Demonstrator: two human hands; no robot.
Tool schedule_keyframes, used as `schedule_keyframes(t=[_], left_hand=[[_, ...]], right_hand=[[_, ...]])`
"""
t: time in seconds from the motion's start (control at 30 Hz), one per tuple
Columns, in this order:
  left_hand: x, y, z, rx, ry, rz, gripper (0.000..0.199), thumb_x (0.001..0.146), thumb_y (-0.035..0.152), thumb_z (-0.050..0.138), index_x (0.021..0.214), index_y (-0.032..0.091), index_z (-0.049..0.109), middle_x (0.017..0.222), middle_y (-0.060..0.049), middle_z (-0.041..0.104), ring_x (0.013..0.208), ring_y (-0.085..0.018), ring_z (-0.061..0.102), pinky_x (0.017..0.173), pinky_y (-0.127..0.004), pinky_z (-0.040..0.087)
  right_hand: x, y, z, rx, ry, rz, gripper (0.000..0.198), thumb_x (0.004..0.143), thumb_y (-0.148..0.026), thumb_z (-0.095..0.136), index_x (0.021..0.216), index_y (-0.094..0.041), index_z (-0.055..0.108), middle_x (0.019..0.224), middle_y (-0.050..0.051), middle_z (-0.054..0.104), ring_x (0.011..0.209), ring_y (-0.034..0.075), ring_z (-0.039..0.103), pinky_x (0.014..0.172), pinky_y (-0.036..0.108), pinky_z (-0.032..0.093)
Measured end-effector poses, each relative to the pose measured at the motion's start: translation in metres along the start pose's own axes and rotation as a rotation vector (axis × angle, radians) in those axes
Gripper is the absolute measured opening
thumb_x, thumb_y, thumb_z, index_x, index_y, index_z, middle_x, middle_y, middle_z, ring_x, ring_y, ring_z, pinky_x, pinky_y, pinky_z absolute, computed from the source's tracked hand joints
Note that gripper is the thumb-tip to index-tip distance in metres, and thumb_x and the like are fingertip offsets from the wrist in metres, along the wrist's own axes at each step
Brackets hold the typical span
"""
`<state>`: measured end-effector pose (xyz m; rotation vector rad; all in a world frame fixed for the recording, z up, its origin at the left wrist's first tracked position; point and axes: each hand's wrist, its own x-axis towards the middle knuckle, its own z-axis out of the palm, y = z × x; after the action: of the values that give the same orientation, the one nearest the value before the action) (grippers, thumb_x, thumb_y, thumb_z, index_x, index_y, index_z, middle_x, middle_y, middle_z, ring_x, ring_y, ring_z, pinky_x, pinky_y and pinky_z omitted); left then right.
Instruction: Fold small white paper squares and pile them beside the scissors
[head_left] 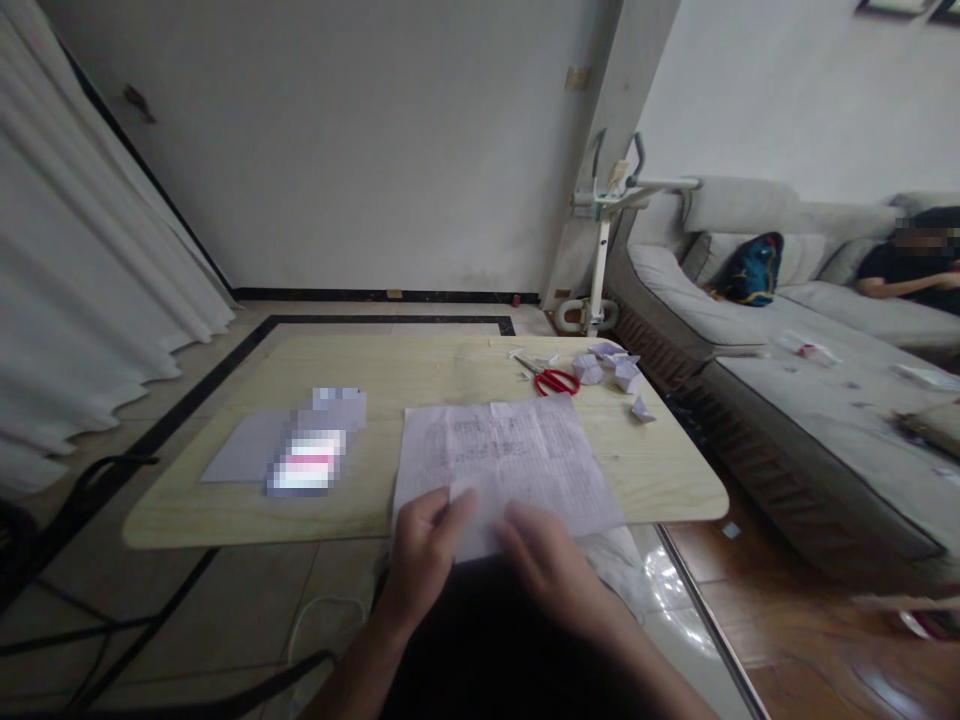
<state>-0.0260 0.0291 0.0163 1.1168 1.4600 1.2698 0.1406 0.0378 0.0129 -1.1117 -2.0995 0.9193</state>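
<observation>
My left hand (429, 545) is closed, its thumb and forefinger pinching a small plain piece of white paper (474, 522). Close to the right side of that piece is my right hand (546, 555), its fingers curled and smeared by motion; whether they grip the paper cannot be made out. Beneath both hands a large creased printed sheet (517, 450) lies flat at the table's near edge. Just beyond it rest red-handled scissors (556, 382), blades pointing to the far left. Several folded paper shapes (628, 376) stand to their right.
The pale wooden table (660, 470) has rounded corners. On its left, a phone with a lit, pixelated screen (307, 462) lies over white paper (236, 450). Small paper scraps lie near the scissors. To the right are a grey sofa (817, 400) and a seated person (915, 265).
</observation>
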Motion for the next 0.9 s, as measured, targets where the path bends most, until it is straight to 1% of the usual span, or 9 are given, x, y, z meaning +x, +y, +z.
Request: schedule_keyframes(t=[0.17,0.33,0.4,0.5,0.6,0.67,0.73,0.8,0.9], left_hand=[[-0.001,0.0,0.003,0.008,0.039,0.025,0.035,0.079,0.044,0.064,0.059,0.015,0.061,0.055,0.001,0.056,0.054,-0.015,0.053,0.047,-0.022,0.041],[0.003,0.004,-0.002,-0.006,0.151,0.051,0.032,0.079,0.043,0.064,0.064,0.015,0.063,0.059,0.0,0.061,0.057,-0.016,0.056,0.05,-0.022,0.044],[0.003,0.005,-0.004,-0.009,0.166,0.051,0.03,0.079,0.042,0.064,0.066,0.015,0.065,0.06,0.0,0.063,0.057,-0.016,0.057,0.05,-0.022,0.044],[0.001,0.006,-0.002,-0.014,0.12,0.051,0.028,0.078,0.041,0.065,0.071,0.014,0.069,0.064,-0.001,0.066,0.059,-0.017,0.059,0.05,-0.022,0.045],[-0.001,0.006,0.004,-0.004,0.042,0.047,0.03,0.078,0.042,0.065,0.072,0.014,0.07,0.065,-0.002,0.068,0.062,-0.019,0.061,0.052,-0.023,0.047],[-0.002,0.004,0.007,0.007,-0.027,0.036,0.032,0.079,0.045,0.064,0.071,0.015,0.069,0.065,-0.002,0.068,0.064,-0.019,0.061,0.053,-0.023,0.048],[-0.001,0.001,0.008,0.018,-0.106,0.014,0.033,0.079,0.047,0.063,0.07,0.016,0.066,0.063,-0.001,0.065,0.061,-0.018,0.06,0.053,-0.023,0.048],[-0.001,-0.003,0.009,0.028,-0.165,-0.011,0.034,0.08,0.048,0.062,0.065,0.017,0.061,0.057,0.001,0.059,0.055,-0.015,0.056,0.049,-0.022,0.046],[-0.004,-0.007,0.011,0.04,-0.198,-0.024,0.034,0.083,0.046,0.06,0.063,0.018,0.057,0.051,0.003,0.054,0.048,-0.013,0.052,0.044,-0.021,0.042]], right_hand=[[-0.001,-0.003,0.0,0.031,0.029,0.017,0.032,0.101,-0.035,0.038,0.074,-0.022,0.049,0.069,0.001,0.056,0.062,0.016,0.051,0.06,0.028,0.038],[-0.002,-0.006,-0.003,0.097,-0.026,0.019,0.03,0.101,-0.033,0.04,0.074,-0.021,0.047,0.072,0.0,0.056,0.065,0.015,0.05,0.062,0.027,0.039],[-0.001,-0.004,-0.004,0.118,0.015,0.049,0.031,0.1,-0.033,0.04,0.073,-0.021,0.045,0.07,-0.001,0.053,0.065,0.015,0.048,0.061,0.027,0.038],[0.001,-0.003,-0.006,0.154,0.117,0.078,0.027,0.099,-0.033,0.04,0.077,-0.021,0.048,0.072,-0.001,0.053,0.068,0.016,0.049,0.063,0.027,0.039],[0.001,-0.003,-0.007,0.145,0.093,0.053,0.026,0.097,-0.032,0.045,0.074,-0.02,0.047,0.069,-0.002,0.051,0.066,0.015,0.047,0.062,0.027,0.037],[0.001,-0.002,-0.005,0.152,0.09,0.04,0.029,0.095,-0.031,0.045,0.068,-0.021,0.043,0.064,-0.003,0.046,0.061,0.014,0.042,0.057,0.026,0.034],[0.0,-0.001,-0.002,0.194,0.145,0.042,0.03,0.094,-0.032,0.043,0.066,-0.022,0.039,0.062,-0.003,0.043,0.06,0.014,0.04,0.055,0.026,0.032],[0.0,0.002,0.0,0.234,0.218,0.057,0.029,0.093,-0.033,0.042,0.066,-0.022,0.038,0.062,-0.003,0.041,0.06,0.014,0.039,0.054,0.026,0.032],[0.002,0.005,0.0,0.283,0.274,0.081,0.028,0.091,-0.034,0.043,0.066,-0.022,0.038,0.061,-0.004,0.04,0.06,0.014,0.038,0.054,0.026,0.033]])
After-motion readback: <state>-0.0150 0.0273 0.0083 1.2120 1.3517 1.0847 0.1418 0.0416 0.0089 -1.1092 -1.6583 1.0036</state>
